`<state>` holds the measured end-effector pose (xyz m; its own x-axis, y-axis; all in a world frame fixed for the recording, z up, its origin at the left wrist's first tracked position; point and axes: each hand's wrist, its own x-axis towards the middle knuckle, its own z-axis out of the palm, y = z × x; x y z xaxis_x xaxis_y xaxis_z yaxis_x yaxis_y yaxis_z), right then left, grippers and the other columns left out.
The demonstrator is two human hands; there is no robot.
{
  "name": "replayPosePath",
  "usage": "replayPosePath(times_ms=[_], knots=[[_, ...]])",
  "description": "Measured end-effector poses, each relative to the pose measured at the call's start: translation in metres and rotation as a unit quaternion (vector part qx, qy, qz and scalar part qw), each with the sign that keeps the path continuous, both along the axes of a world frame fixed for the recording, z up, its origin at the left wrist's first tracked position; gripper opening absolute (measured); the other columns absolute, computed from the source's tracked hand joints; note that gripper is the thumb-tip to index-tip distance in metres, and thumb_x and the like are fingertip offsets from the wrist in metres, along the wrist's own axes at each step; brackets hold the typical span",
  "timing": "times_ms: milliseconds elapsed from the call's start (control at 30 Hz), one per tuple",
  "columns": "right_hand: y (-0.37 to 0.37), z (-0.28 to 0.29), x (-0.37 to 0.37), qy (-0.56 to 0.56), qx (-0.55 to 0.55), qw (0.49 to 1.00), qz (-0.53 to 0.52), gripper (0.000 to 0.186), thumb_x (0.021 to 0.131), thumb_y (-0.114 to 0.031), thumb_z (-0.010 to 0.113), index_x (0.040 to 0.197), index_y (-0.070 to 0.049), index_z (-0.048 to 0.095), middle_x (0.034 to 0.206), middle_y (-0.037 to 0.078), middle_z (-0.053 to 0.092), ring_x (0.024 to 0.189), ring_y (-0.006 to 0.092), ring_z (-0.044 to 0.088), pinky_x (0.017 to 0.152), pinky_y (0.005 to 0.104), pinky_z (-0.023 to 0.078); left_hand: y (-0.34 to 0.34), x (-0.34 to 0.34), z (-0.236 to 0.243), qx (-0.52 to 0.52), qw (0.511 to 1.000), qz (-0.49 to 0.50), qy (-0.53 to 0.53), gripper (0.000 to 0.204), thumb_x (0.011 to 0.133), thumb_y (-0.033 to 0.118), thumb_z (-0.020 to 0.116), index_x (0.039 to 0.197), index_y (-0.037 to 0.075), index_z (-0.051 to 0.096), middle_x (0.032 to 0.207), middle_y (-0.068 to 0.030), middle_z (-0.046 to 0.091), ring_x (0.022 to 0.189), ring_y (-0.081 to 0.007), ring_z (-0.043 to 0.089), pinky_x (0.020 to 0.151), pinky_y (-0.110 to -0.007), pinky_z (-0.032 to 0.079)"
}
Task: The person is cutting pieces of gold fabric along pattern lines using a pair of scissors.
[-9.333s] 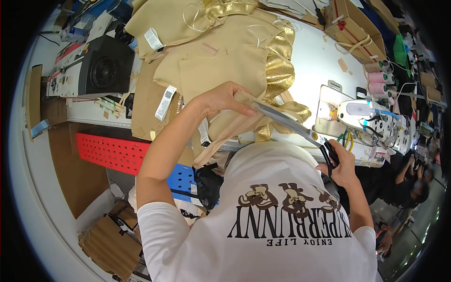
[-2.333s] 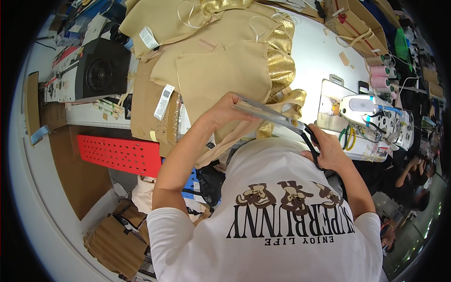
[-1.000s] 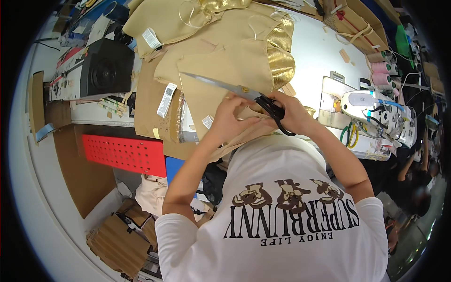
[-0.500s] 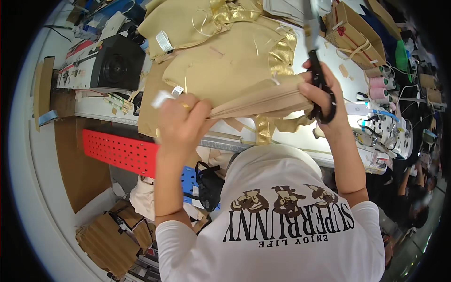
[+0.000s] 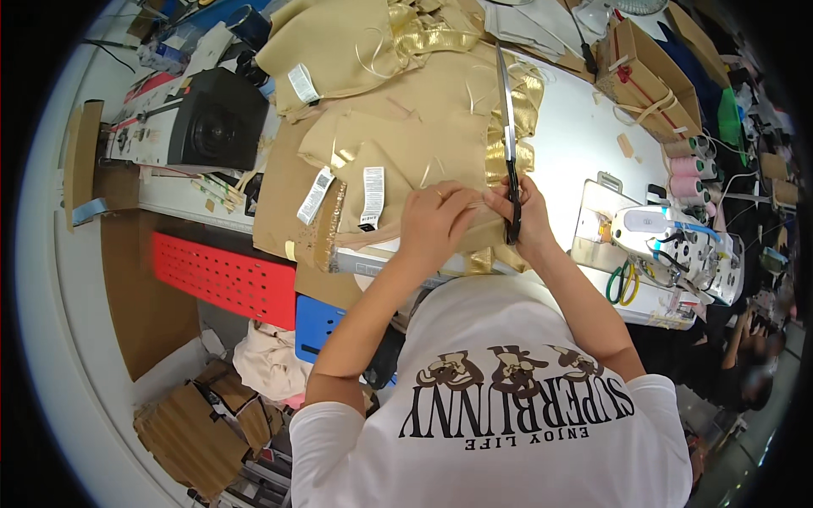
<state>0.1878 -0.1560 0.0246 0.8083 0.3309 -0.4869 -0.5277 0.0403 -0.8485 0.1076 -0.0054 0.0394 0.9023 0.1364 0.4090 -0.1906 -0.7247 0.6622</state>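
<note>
My left hand (image 5: 436, 220) is closed at the near edge of a tan garment (image 5: 398, 173), its fingers pinched on the cloth. My right hand (image 5: 527, 216), close beside it, grips the black handle of a pair of long scissors (image 5: 508, 127). The scissor blades point away from me, over the garment's gold shiny trim (image 5: 511, 157). To the left of my left hand lie a white care label (image 5: 373, 190) and a second, tilted label (image 5: 315, 195). Another tan piece (image 5: 334, 38) with gold trim lies farther back.
A sewing machine (image 5: 669, 233) stands at the right, with green and yellow-handled scissors (image 5: 624, 284) before it. Thread cones (image 5: 688, 176) and a cardboard box (image 5: 650, 80) are behind it. At the left sits a black speaker-like box (image 5: 216, 118); a red perforated panel (image 5: 222, 279) lies below the table edge.
My hands have come closer together. The stretched cloth between them has gone down onto the table, and the labels now lie flat. The scissors have shifted left with my right hand.
</note>
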Motion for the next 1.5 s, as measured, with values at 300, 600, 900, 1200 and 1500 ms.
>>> replayPosePath(times_ms=[300,600,900,1200,1500], knots=[[-0.017,0.015,-0.001,0.005,0.03,0.999,0.03,0.032,0.08,-0.006,0.067,0.105,-0.002,0.047,0.083,0.005,0.062,0.067,0.0071,0.05,0.06,0.0201,0.04,-0.008,0.001,-0.016,-0.077,0.996,0.032,-0.018,0.019,0.07,0.001,0.071,0.088,0.002,0.067,0.09,-0.0103,0.058,0.075,-0.0237,0.057,0.062,-0.031,0.048],[-0.021,0.012,0.0,0.004,0.038,0.997,0.072,0.033,0.079,-0.001,0.067,0.105,-0.001,0.047,0.088,0.007,0.064,0.072,0.0077,0.054,0.064,0.0214,0.043,-0.011,-0.005,-0.021,-0.092,0.995,0.041,-0.009,0.021,0.072,0.001,0.071,0.092,0.001,0.066,0.092,-0.0096,0.056,0.081,-0.0223,0.056,0.065,-0.03,0.048],[-0.022,0.014,-0.003,-0.046,-0.007,0.995,0.091,0.036,0.079,-0.001,0.067,0.108,-0.003,0.047,0.093,0.007,0.065,0.08,0.0083,0.057,0.07,0.0209,0.045,-0.011,-0.008,-0.017,-0.069,0.997,0.045,-0.007,0.022,0.072,0.003,0.072,0.093,0.002,0.066,0.093,-0.0094,0.057,0.085,-0.0236,0.055,0.069,-0.031,0.046],[-0.006,0.01,-0.011,-0.048,-0.05,0.996,0.057,0.047,0.076,0.0,0.071,0.114,-0.002,0.043,0.097,0.008,0.063,0.087,0.0105,0.059,0.078,0.0231,0.049,-0.015,-0.015,-0.026,-0.136,0.989,0.05,0.006,0.023,0.072,0.001,0.072,0.095,0.002,0.066,0.101,-0.0092,0.054,0.087,-0.0202,0.055,0.069,-0.028,0.048],[-0.007,0.021,-0.01,-0.041,-0.095,0.994,0.045,0.045,0.074,0.001,0.072,0.11,-0.003,0.045,0.091,0.005,0.061,0.08,0.0097,0.056,0.076,0.0232,0.048,0.011,-0.037,-0.022,0.108,0.987,0.092,0.069,0.043,0.07,0.005,0.068,0.111,0.01,0.058,0.095,-0.0085,0.057,0.086,-0.0283,0.057,0.073,-0.036,0.043]])
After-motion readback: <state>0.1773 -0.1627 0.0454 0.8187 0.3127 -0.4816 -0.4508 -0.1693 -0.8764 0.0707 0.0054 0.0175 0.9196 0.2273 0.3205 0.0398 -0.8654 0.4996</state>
